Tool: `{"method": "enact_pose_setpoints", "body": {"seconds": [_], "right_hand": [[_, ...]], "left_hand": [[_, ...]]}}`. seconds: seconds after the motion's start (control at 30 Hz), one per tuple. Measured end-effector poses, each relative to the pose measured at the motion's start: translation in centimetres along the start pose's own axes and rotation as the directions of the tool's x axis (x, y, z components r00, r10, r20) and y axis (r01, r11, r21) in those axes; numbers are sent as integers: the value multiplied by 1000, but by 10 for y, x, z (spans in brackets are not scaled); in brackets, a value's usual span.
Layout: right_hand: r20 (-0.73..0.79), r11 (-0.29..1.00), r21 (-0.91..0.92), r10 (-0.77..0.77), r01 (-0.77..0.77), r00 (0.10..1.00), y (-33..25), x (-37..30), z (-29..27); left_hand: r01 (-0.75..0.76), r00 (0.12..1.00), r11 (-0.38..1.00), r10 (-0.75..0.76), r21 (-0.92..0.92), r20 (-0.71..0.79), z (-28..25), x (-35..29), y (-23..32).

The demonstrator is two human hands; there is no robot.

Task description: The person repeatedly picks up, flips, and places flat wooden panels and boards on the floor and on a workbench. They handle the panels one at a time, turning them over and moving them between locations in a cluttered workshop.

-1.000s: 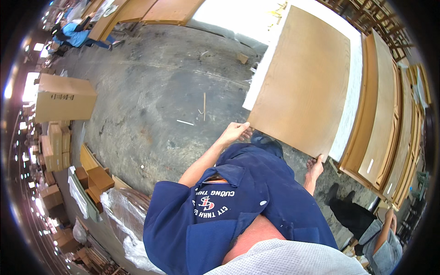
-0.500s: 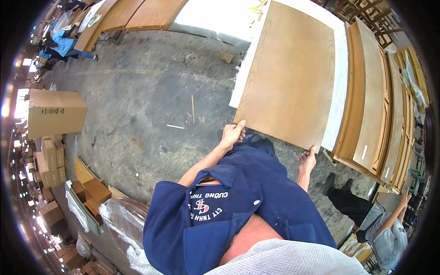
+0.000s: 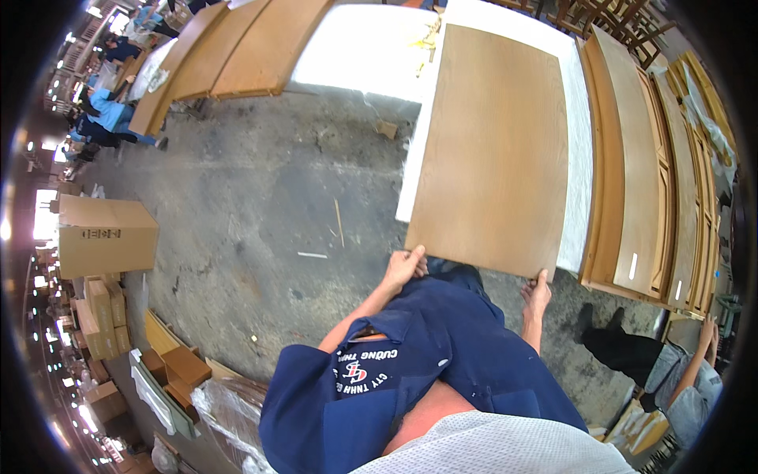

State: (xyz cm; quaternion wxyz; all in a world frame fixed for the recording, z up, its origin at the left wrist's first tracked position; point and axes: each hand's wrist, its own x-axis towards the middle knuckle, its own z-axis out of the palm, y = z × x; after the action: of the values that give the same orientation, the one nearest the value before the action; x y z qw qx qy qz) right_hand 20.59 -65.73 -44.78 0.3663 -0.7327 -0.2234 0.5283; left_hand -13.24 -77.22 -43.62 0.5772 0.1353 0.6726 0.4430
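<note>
A large flat wooden panel (image 3: 493, 150) with brown grain lies on a white padded surface (image 3: 579, 158), its near edge jutting out past the padding toward me. My left hand (image 3: 405, 267) grips the near left corner, thumb on top and fingers curled at the edge. At the near right corner, my right hand (image 3: 537, 296) pinches the panel with the thumb above. The fingers under the panel are partly hidden.
Wooden furniture pieces (image 3: 628, 166) stand in a row at right, beside a person (image 3: 671, 379) in grey. Cardboard boxes (image 3: 109, 241) and wrapped goods (image 3: 229, 415) are at left. More wooden panels (image 3: 264, 51) lie at far left, near other people. Thin strips (image 3: 313, 255) litter the floor.
The view has shifted, so the panel, both hands and the surroundings sit lower in the picture. Both hands keep their hold on the panel's near corners.
</note>
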Motion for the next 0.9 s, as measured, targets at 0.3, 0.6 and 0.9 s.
{"method": "enact_pose_setpoints", "body": {"seconds": [0.3,0.6,0.9], "right_hand": [[-113,990,-99,-114,103,987,12,6,10],[-310,889,-342,-412,304,857,13,5,13],[-262,876,-460,-291,146,920,-30,37,5]], "left_hand": [[42,997,976,-54,214,51,-19,1,18],[40,997,978,-26,206,-70,-8,-2,11],[95,995,977,-91,189,-28,6,-6,11]]}}
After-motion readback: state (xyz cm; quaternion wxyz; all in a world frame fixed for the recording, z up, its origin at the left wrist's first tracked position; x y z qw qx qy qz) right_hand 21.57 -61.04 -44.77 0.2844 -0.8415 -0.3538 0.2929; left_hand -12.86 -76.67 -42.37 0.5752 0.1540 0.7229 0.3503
